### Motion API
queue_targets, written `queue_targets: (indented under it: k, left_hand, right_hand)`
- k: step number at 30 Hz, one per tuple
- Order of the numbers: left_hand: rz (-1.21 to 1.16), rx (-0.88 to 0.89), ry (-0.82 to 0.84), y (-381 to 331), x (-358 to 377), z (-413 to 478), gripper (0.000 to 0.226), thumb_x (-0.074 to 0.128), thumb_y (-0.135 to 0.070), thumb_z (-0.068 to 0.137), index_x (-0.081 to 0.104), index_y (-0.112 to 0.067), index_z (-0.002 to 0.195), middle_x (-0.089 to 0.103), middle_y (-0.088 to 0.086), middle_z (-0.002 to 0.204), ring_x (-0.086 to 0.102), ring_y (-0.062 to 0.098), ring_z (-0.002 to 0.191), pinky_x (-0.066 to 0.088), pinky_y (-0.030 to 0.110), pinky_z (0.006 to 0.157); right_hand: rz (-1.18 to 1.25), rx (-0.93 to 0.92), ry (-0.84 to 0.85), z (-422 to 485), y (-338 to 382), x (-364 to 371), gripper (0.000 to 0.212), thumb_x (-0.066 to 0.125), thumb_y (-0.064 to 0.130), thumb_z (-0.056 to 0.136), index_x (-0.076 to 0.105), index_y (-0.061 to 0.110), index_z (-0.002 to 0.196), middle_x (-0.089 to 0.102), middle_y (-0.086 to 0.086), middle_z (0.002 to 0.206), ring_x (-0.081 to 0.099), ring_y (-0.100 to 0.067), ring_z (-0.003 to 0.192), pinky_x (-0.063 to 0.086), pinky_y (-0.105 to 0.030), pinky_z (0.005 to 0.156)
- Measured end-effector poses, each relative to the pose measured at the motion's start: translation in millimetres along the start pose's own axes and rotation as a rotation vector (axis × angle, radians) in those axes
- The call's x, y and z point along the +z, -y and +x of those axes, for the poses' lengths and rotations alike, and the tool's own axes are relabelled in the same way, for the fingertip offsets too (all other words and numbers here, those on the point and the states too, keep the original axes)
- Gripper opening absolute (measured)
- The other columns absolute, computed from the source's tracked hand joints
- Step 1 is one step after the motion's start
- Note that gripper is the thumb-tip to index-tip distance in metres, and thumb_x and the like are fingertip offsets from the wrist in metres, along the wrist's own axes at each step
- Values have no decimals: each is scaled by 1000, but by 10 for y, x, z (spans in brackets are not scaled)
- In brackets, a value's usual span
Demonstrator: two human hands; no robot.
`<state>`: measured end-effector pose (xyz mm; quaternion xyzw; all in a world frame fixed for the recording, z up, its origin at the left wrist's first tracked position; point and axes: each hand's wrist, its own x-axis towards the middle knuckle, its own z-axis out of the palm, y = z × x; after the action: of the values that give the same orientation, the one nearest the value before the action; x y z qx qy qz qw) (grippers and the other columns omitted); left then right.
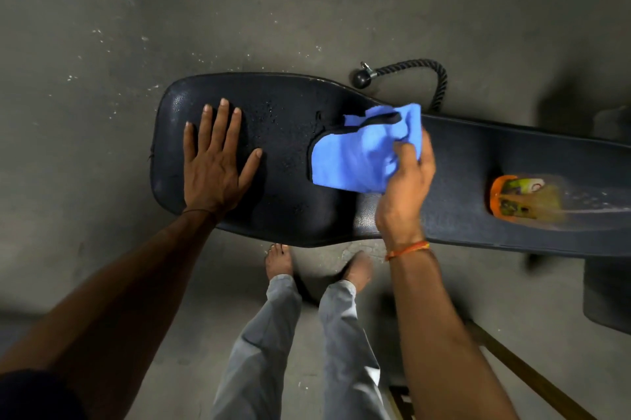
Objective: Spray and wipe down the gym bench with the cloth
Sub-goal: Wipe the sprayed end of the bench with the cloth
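Bare concrete floor (102,27) surrounds the spray-beaded bench (461,153): the right hand (406,187) bunches a blue cloth (351,160) spreading left of its fingers (404,150); the left hand (211,170) presses flat, fingers spread. Firm overlapping strokes toward them should lift the droplets (280,132).

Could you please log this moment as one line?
wipe | left hand flat on black padded bench | right hand grips blue cloth

Blue cloth (358,156), black bench (280,105), orange-capped bottle (522,197)
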<state>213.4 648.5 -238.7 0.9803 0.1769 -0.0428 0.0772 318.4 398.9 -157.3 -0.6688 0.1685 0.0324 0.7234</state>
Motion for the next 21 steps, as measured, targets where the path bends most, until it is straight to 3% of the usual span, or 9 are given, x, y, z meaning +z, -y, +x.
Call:
queue_targets:
  k: [2, 6, 10, 12, 14, 16, 19, 21]
  left_hand:
    - [-1, -3, -6, -6, -4, -3, 76, 29, -62, 101, 10, -21, 162, 4, 3, 171, 0, 25, 158, 5, 53, 127]
    - [2, -8, -7, -11, -12, -4, 75, 28, -62, 101, 11, -21, 162, 4, 3, 171, 0, 25, 158, 5, 53, 127]
    - [12, -10, -12, -12, -5, -3, 75, 29, -61, 101, 12, -21, 162, 5, 3, 171, 1, 25, 158, 5, 52, 127]
    - [14, -10, -10, -8, -5, -1, 75, 29, -60, 101, 12, -21, 162, 5, 3, 171, 1, 25, 158, 5, 52, 127]
    - [10, -9, -9, -7, -8, -2, 75, 29, -60, 101, 12, -21, 162, 5, 3, 171, 1, 25, 158, 5, 52, 127]
    - [8, -14, -8, -13, -13, -2, 75, 29, -61, 101, 11, -21, 162, 4, 2, 171, 0, 24, 158, 5, 52, 127]
    - [22, -18, -13, -25, -20, -2, 74, 29, -60, 101, 12, -21, 162, 5, 2, 171, 1, 24, 158, 5, 52, 127]
    - [22, -18, -10, -27, -25, -2, 75, 28, -61, 101, 12, -21, 162, 5, 2, 171, 1, 25, 158, 5, 51, 127]
  right_hand:
    - [171, 173, 35, 76, 133, -48, 34, 52, 8, 81, 66, 7, 112, 65, -1, 95, 61, -12, 90, 49, -24, 80]
    - [257, 489, 350, 267, 307, -212, 37, 51, 8, 80, 66, 7, 114, 63, -13, 113, 59, -28, 109, 46, -37, 98]
    - [58, 586, 519, 460, 405, -213, 27, 52, 7, 81, 71, 1, 99, 70, -13, 96, 67, -24, 93, 51, -33, 90]
    - [-188, 452, 532, 557, 309, -130, 38, 57, 13, 78, 71, 4, 112, 72, -11, 104, 67, -22, 97, 52, -35, 92]
    - [-656, 151, 474, 647, 97, -84, 50, 65, 25, 71, 70, 23, 121, 73, -1, 114, 68, -18, 103, 54, -35, 95]
    - [-1020, -145, 397, 627, -96, -86, 57, 65, 22, 75, 64, 24, 132, 64, -4, 133, 61, -28, 119, 47, -31, 101]
    - [-1171, -391, 168, 351, -348, -68, 52, 59, 19, 81, 63, 10, 132, 57, -15, 144, 50, -40, 135, 38, -41, 116]
    - [-1353, -442, 91, 97, -534, -36, 53, 56, 26, 87, 59, 14, 138, 44, -14, 157, 33, -39, 150, 23, -52, 125]
